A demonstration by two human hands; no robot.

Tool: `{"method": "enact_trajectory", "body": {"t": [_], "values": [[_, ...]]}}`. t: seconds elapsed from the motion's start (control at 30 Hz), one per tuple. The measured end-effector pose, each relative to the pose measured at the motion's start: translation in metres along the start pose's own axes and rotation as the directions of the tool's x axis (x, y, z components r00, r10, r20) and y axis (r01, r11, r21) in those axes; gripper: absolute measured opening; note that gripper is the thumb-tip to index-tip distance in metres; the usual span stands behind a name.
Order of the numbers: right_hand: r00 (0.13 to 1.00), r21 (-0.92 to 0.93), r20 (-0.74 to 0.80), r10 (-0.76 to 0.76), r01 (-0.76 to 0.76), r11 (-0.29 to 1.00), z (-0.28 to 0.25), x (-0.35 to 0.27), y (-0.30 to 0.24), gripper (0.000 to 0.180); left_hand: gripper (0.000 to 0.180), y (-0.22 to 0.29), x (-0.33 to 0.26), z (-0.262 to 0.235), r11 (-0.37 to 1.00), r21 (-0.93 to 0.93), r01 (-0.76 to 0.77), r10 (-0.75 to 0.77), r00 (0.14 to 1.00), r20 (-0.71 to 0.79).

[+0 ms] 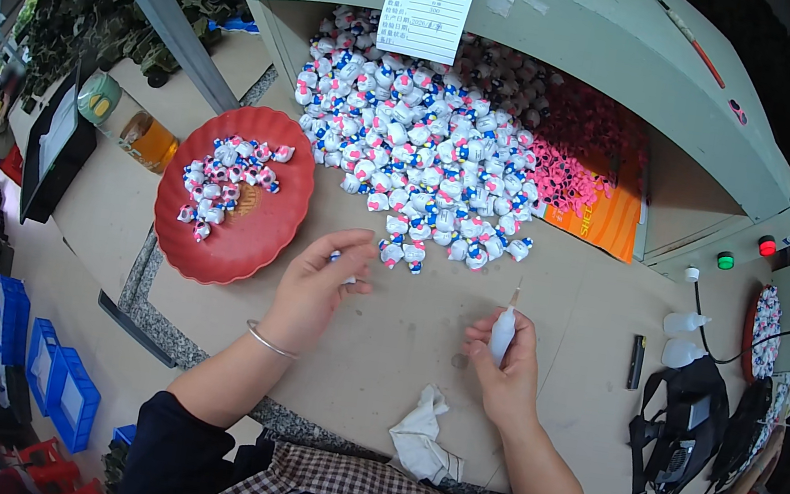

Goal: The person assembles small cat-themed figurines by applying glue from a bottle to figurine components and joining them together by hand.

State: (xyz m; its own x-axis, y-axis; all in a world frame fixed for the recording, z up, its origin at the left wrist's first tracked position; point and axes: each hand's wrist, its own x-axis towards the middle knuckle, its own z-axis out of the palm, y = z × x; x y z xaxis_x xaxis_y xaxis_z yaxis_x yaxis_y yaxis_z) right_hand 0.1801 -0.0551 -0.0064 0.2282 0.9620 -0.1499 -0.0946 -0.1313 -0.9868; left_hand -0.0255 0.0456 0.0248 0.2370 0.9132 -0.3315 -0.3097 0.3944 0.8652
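My left hand [308, 290] is closed on a small white and blue figurine [347, 279], mostly hidden by the fingers. It is between the red scalloped plate and the front of a large pile of figurines [420, 139]. These are white with blue and pink parts. In my right hand [511, 370] a small white squeeze bottle [502, 335] stands upright, its thin needle tip pointing up. Bottle and figurine are well apart. On the red plate [265, 239] to the left lie several figurines [224, 172] with pink and dark parts showing.
A pale metal cabinet [587, 31] arches over the pile and small pink pieces [567, 175]. A jar of amber liquid [147, 139] stands beyond the plate. A white cloth [424, 433] lies at the near edge; at right are a black lighter-shaped object [636, 362] and white bottles [683, 338].
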Motion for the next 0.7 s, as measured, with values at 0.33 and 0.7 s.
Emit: {"method": "enact_trajectory", "body": {"t": [0.33,0.7], "values": [[0.995,0.091,0.057,0.077,-0.082,0.992,-0.002,0.004,-0.001,0.032,0.034,-0.02,0.036,0.017,-0.24,0.824,-0.514,0.339,0.751,0.567],[0.985,0.102,0.0,0.173,-0.172,0.98,0.003,0.006,-0.011,0.035,0.03,-0.02,0.029,0.012,0.947,0.3,0.117,-0.19,0.955,0.228]]}}
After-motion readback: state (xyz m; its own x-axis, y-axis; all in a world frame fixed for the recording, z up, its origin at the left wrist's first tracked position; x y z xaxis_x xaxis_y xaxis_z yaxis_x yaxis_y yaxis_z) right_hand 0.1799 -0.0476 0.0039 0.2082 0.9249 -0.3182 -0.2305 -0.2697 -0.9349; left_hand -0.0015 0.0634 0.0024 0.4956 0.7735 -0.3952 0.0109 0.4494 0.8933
